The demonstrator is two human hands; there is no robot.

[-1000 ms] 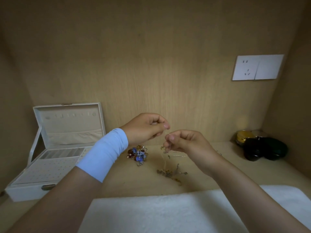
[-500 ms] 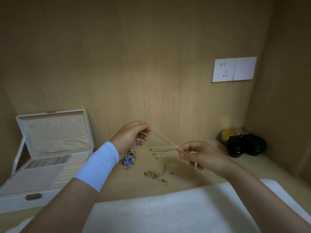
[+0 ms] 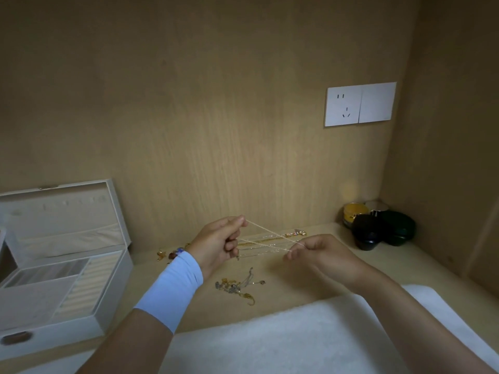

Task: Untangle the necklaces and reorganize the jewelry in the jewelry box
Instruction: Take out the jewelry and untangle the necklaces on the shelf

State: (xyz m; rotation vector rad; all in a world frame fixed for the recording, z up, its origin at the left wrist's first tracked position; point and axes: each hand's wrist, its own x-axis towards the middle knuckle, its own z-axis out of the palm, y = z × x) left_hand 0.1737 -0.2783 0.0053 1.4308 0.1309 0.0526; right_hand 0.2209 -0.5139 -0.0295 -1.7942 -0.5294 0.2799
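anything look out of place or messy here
Yes: a tangled clump of chains lies loose on the shelf, and beaded pieces sit by the left wrist, all outside the open jewelry box. The left hand and right hand pinch a thin chain stretched between them.

So the thin gold chain [image 3: 270,240] is pulled tight in a few crossing strands between the left hand [image 3: 218,245] and the right hand [image 3: 321,251], both pinching it up in the air. Just below the hands lies a small tangle of gold and silver pieces [image 3: 237,286]. A colourful beaded piece [image 3: 172,253] peeks out behind the left wrist, and another beaded bit [image 3: 295,233] lies just past the right hand. The white jewelry box [image 3: 102,300] sits well left of the left hand, lid up, with ridged cream rolls showing inside.
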